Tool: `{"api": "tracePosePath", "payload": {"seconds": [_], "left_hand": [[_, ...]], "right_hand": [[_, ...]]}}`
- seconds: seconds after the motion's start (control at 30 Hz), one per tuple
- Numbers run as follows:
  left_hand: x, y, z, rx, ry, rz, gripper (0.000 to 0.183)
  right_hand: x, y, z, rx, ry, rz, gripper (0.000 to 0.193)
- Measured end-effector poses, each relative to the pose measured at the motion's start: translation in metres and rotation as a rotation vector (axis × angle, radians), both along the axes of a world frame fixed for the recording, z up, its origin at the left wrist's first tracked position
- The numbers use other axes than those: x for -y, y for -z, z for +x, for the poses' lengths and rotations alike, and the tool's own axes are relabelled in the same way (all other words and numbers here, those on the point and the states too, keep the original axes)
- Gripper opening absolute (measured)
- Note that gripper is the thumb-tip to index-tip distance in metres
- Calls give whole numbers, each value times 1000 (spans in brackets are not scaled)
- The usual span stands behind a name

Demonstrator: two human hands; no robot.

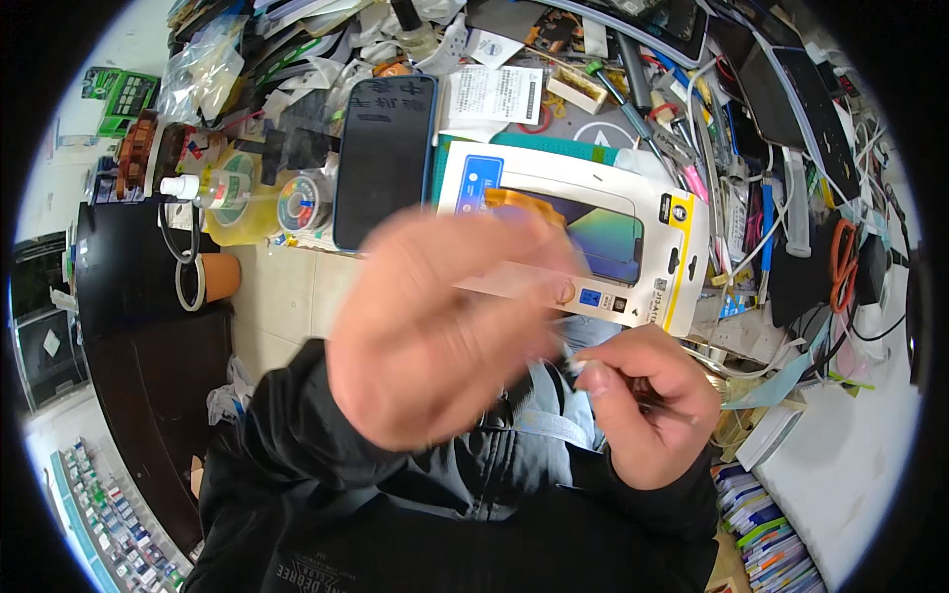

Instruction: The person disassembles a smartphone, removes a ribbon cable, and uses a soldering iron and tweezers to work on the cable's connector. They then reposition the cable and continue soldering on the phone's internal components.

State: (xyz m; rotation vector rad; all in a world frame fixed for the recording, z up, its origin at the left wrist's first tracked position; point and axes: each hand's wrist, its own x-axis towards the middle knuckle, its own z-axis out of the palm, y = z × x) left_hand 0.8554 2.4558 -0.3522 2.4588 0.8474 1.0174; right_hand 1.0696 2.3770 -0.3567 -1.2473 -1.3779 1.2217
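My left hand (pixel 445 331) is lifted close in front of the bench and smeared by motion, so its fingers cannot be read. An amber, glossy strip (pixel 529 205) shows just beyond its fingertips; whether the hand holds it I cannot tell. Lower and to the right, my right hand (pixel 657 405) is closed, thumb against fingers, on a small thing with a pale end (pixel 575 366) whose kind is unclear. Behind both hands lies a white-and-yellow retail package (pixel 647 217) with a phone pictured on it. A dark phone (pixel 386 148) in a blue-edged case lies to its left.
Tools and cables crowd the bench's right side, among them a blue-handled screwdriver (pixel 623 104) and orange-handled scissors (pixel 842 259). At left stand a clear spray bottle (pixel 208 188) and a round spool (pixel 301 205). A printed paper (pixel 494 96) lies behind the package.
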Motion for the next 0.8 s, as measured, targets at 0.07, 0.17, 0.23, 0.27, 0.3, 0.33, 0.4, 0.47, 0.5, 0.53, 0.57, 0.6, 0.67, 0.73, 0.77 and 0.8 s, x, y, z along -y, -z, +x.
{"api": "tracePosePath", "payload": {"seconds": [0.07, 0.17, 0.23, 0.27, 0.3, 0.33, 0.4, 0.47, 0.5, 0.53, 0.57, 0.6, 0.67, 0.73, 0.77, 0.8], "left_hand": [[19, 9, 8, 102, 167, -100, 39], [29, 22, 14, 210, 177, -135, 37], [29, 24, 12, 182, 173, -131, 37], [29, 24, 10, 183, 180, -155, 36], [29, 24, 8, 180, 181, -170, 35], [29, 23, 4, 177, 184, -185, 34], [30, 21, -5, 208, 97, -224, 31], [33, 22, -14, 243, -23, -307, 23], [34, 24, -18, 345, -21, -448, 22], [35, 26, -22, 436, -28, -604, 20], [37, 28, -25, 535, -34, -750, 18], [41, 29, -26, 647, -76, -954, 12], [42, 35, -28, 903, -36, -1192, 11], [40, 38, -32, 1030, 4, -1302, 10], [40, 39, -34, 1061, -4, -1350, 11], [39, 38, -36, 1098, -15, -1400, 13]], "right_hand": [[3, 5, -2, -196, -32, -122, 14], [4, 8, -2, -382, -118, -237, 15], [3, 6, -1, -489, -179, -322, 17], [3, 5, -1, -489, -200, -356, 19], [2, 4, -2, -501, -220, -365, 20], [3, 2, -2, -506, -226, -409, 22], [5, -2, -3, -423, -165, -406, 21], [6, -3, 0, -358, -90, -308, 22], [7, -6, 4, -273, -14, -276, 30], [8, -4, 6, -305, 39, -187, 43], [8, -4, 10, -315, 81, -112, 51], [9, -4, 13, -151, 138, 10, 59], [12, -7, 19, 179, 227, 197, 64], [15, -12, 18, 190, 174, 197, 63], [16, -14, 15, 74, 193, 236, 54], [16, -17, 11, 70, 136, 285, 46]]}}
